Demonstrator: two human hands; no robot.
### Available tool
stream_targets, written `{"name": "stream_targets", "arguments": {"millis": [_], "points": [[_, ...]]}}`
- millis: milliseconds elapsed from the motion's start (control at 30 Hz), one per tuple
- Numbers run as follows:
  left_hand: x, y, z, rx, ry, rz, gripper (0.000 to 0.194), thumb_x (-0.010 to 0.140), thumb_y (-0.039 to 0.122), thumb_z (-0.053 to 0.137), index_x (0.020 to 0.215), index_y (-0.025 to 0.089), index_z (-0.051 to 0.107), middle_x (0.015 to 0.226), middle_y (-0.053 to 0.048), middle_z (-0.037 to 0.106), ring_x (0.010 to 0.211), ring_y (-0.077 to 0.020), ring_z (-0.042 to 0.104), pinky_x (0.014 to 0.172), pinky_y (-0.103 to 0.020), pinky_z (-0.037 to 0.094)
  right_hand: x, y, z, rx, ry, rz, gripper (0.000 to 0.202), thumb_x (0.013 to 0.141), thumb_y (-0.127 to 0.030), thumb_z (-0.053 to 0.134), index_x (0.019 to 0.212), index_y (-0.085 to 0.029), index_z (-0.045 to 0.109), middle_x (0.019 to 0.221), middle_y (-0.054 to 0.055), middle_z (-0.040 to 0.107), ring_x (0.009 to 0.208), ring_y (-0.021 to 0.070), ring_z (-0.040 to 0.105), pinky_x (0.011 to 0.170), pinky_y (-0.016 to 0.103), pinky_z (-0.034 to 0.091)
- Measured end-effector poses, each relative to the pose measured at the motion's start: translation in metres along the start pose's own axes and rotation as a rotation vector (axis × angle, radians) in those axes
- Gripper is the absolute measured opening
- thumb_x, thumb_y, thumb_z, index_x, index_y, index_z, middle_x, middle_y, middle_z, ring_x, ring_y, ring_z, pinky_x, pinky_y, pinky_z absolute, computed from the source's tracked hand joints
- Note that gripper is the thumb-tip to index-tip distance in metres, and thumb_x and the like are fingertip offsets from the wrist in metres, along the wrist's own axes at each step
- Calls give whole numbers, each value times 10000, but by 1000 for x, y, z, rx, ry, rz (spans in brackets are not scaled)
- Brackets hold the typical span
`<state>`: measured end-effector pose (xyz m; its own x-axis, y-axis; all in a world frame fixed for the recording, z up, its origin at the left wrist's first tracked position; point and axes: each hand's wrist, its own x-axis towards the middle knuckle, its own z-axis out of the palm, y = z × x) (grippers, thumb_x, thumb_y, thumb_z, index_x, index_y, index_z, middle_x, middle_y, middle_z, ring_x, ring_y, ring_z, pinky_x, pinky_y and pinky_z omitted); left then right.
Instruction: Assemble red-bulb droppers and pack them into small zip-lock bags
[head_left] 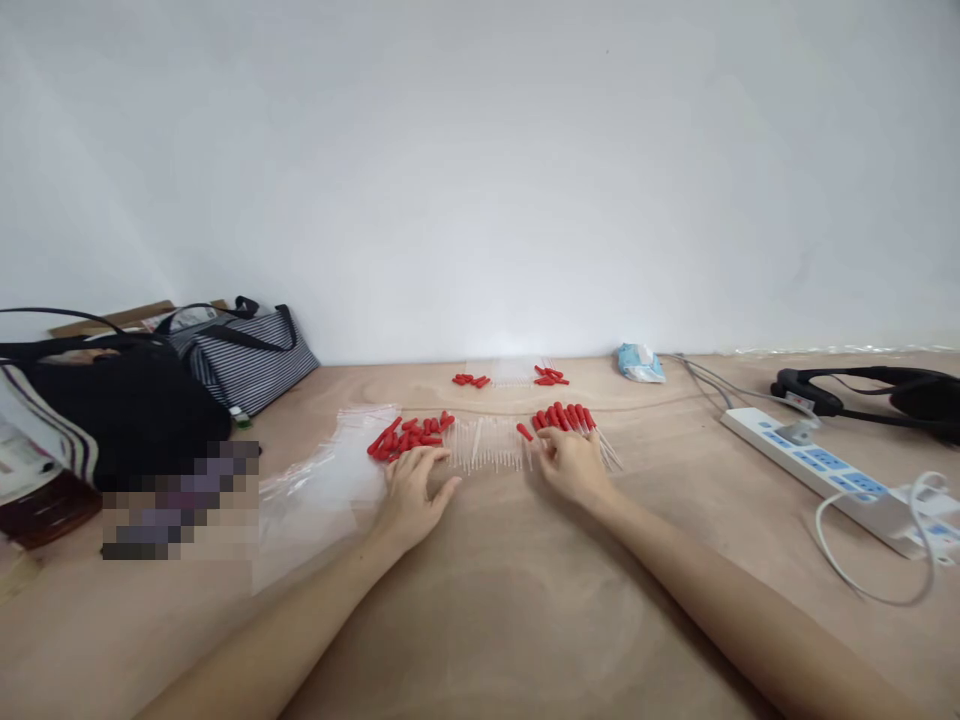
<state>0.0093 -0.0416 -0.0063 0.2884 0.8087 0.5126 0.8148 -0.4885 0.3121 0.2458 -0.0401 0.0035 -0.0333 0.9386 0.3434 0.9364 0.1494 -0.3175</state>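
Across the upper half of the frame, a pale wall (480, 180) is seen, and the lower half is filled by a wooden table (480, 610). At the left edge a black bag (150, 410) has been set down, with a striped bag (259, 360) placed behind it. At the lower right a white power strip (802, 465) is laid slantwise; above it, a black device (919, 402) is cut off by the frame. Left of centre, clear bags (304, 515) are spread flat.

Near the centre, the left hand (416, 490) is held with its thumb apart from its fingers, just beside a pile of red caps (409, 437). The right hand (574, 465) is held with fingers bent beside a row of capped tubes (566, 415); whether anything is gripped cannot be told. Between the hands, bare tubes (487, 447) are lined up in a row. Right of centre, a blue packet (640, 363) is seen near the wall. Smallest of all, a single cap (524, 431) is seen just left of the right hand's fingertips.
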Motion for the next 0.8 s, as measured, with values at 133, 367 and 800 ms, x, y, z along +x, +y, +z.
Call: {"name": "stream_targets", "arguments": {"millis": [133,367,800], "points": [[1,-4,0,88,-33,-137,202,740,270,564,929,201,562,958,-57,565,935,-249,501,818,-416,332,22,-2,12,-137,27,160,208,796,-218,410,893,-177,590,781,59,658,761,191,564,723,332,209],[4,-11,-6,228,5,-139,179,729,269,569,897,208,585,935,-56,567,917,-245,497,787,-397,319,30,-8,22,-202,-17,161,264,819,-267,380,801,-186,631,868,82,656,832,199,567,741,350,222],[44,-32,-5,252,-148,286,103,784,184,510,798,200,610,845,-52,572,853,-229,501,767,-404,357,43,-21,20,-235,-176,193,236,769,-205,429,742,-130,651,793,155,660,750,248,607,739,401,250]]}}
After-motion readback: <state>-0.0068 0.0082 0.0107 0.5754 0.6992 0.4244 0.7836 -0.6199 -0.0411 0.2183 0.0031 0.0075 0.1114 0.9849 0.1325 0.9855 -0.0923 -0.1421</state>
